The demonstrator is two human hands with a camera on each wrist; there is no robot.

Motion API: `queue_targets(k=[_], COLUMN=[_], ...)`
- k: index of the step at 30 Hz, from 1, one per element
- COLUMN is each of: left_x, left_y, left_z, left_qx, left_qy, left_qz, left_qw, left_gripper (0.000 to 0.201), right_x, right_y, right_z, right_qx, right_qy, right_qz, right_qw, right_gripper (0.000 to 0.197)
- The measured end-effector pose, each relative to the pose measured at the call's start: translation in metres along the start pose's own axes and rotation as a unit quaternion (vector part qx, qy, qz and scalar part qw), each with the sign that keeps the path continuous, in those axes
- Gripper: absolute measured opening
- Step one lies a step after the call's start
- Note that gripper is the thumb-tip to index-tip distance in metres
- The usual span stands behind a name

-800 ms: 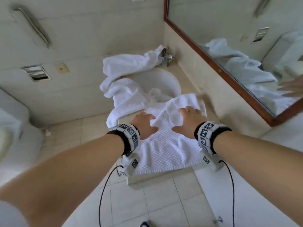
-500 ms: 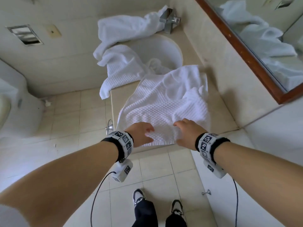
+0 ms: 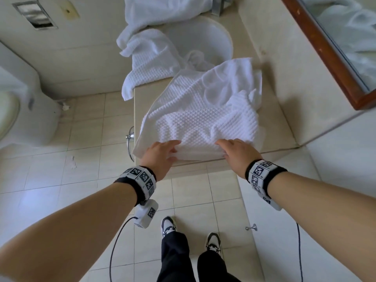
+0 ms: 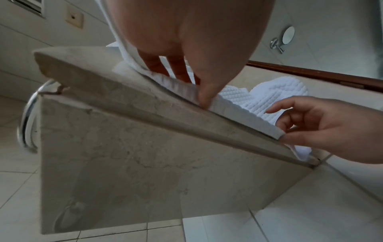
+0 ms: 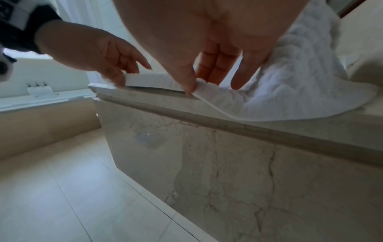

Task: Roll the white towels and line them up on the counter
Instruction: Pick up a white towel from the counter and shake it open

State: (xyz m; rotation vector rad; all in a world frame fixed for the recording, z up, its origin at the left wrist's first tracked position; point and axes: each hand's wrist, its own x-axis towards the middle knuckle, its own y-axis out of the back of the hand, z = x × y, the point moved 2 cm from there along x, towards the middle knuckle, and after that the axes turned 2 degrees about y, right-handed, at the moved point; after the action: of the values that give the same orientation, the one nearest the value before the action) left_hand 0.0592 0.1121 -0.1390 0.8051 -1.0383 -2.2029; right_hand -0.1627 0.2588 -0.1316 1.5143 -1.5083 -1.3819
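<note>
Hands at the near edge of a beige stone tabletop (image 3: 284, 82), both arms stretched forward from below, wrists banded with black-and-white markers. Left hand (image 3: 160, 153) palm down, thumb under and fingers (image 4: 176, 72) over the near hem of a white waffle-weave towel (image 3: 203, 119), pinching it at its left part. Right hand (image 3: 238, 153) likewise palm down, thumb tucked beneath the hem and fingers (image 5: 215, 65) spread above, pinching the right part. Hem lifted slightly off the stone between the two hands, lying right along the tabletop's front lip. Towel spread flat over the near stretch, bumpy textured weave, rumpled and folded over itself at the far right corner. Strip of bare stone to the right of the towel, up to the wall under a wood-framed mirror (image 3: 325, 47). Beyond the towel, a round white sink (image 3: 219, 37) with more white towels (image 3: 154, 55) heaped over its left side and hanging off the tabletop's left edge. Tiled floor (image 3: 81, 180) below, toilet (image 3: 26, 110) far left.
</note>
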Motion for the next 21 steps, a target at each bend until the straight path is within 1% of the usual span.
queue_targets(k=[2,4,6,8,10,11,13,15,16,17,18,19,21], left_x=[-0.002,-0.004,-0.005,-0.004,-0.002,-0.001,0.002,0.005,0.007,0.008,0.01,0.009,0.01], left_y=[0.002,0.011,0.03,0.056,0.085,0.101,0.131,0.158,0.169,0.182,0.192,0.202,0.221], left_z=[0.001,0.005,0.014,0.026,0.042,0.051,0.068,0.085,0.091,0.102,0.112,0.123,0.139], left_qx=[-0.036,-0.052,-0.044,-0.058,-0.055,-0.037,0.005,0.058,0.088,0.114,0.133,0.147,0.167], left_qy=[0.014,0.021,0.004,-0.026,-0.061,-0.078,-0.103,-0.113,-0.119,-0.126,-0.129,-0.131,-0.108], left_qz=[0.001,0.008,0.036,0.048,0.035,0.026,0.004,-0.018,-0.024,-0.03,-0.04,-0.046,-0.03], left_qw=[0.999,0.998,0.998,0.997,0.996,0.996,0.995,0.992,0.989,0.985,0.982,0.979,0.98], left_gripper=[0.044,0.032,0.024,0.029,0.034,0.036,0.038,0.051,0.057,0.057,0.053,0.045,0.025], right_x=[-0.004,-0.007,-0.01,-0.013,-0.014,-0.015,-0.018,-0.018,-0.018,-0.016,-0.015,-0.013,-0.014], right_y=[0.01,0.023,0.042,0.066,0.094,0.108,0.139,0.17,0.185,0.201,0.216,0.231,0.259], right_z=[-0.003,-0.006,-0.009,-0.01,-0.011,-0.012,-0.013,-0.012,-0.012,-0.013,-0.014,-0.014,-0.017], right_qx=[0.059,0.111,0.142,0.151,0.143,0.134,0.11,0.08,0.059,0.028,-0.016,-0.064,-0.141], right_qy=[-0.002,0.001,0.025,0.056,0.086,0.096,0.109,0.11,0.107,0.103,0.098,0.092,0.075], right_qz=[0.021,0.049,0.076,0.095,0.112,0.117,0.113,0.08,0.06,0.04,0.021,0.005,-0.018], right_qw=[0.998,0.993,0.987,0.982,0.98,0.979,0.981,0.987,0.991,0.993,0.995,0.994,0.987], right_gripper=[0.046,0.046,0.044,0.04,0.044,0.047,0.043,0.038,0.04,0.044,0.048,0.05,0.054])
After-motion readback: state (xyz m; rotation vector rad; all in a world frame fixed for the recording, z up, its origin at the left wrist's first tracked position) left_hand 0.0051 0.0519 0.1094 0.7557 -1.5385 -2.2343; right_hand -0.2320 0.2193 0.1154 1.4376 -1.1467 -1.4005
